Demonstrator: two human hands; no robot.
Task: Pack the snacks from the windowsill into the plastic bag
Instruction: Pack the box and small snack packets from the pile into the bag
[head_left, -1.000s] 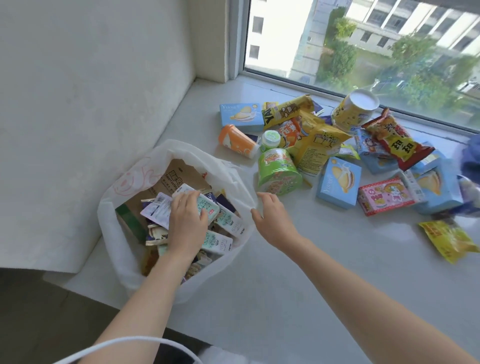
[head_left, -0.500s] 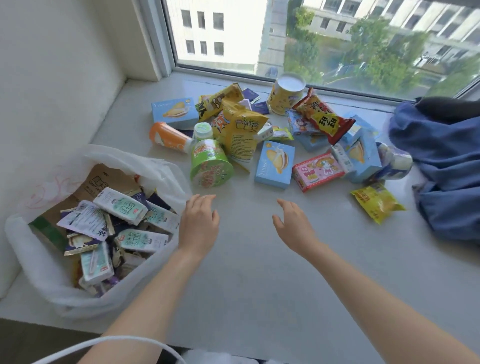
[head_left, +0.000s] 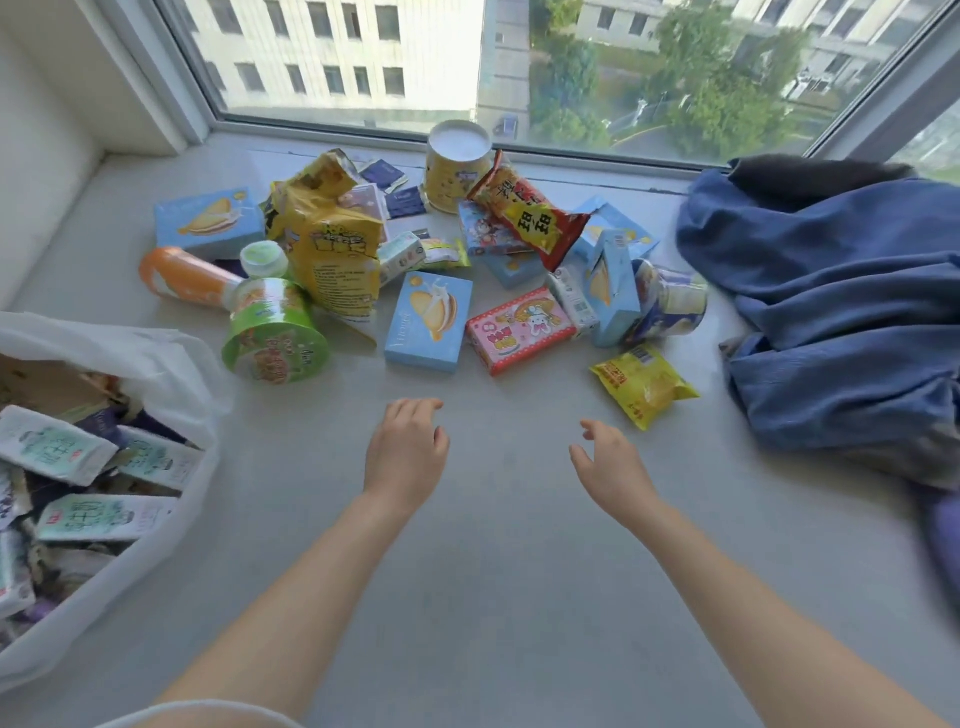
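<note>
A heap of snacks lies on the windowsill (head_left: 493, 545) under the window. Nearest me are a blue box (head_left: 429, 321), a pink box (head_left: 519, 329), a green cup (head_left: 274, 332) on its side and a small yellow packet (head_left: 642, 384). The white plastic bag (head_left: 156, 364) sits at the left edge, holding several pale packets (head_left: 104, 517). My left hand (head_left: 407, 451) hovers empty, fingers apart, just short of the blue box. My right hand (head_left: 612, 469) is also empty with spread fingers, left of the yellow packet.
A yellow tub (head_left: 457, 166), a red bag (head_left: 530, 210), a big yellow bag (head_left: 332, 249) and an orange bottle (head_left: 187, 278) lie farther back. Crumpled blue cloth (head_left: 841, 306) fills the right side. The wall closes off the left.
My left hand came out of the bag, leaving the packets inside, and moved right toward the heap. My right hand shifted right too. The view swung right, away from the bag.
</note>
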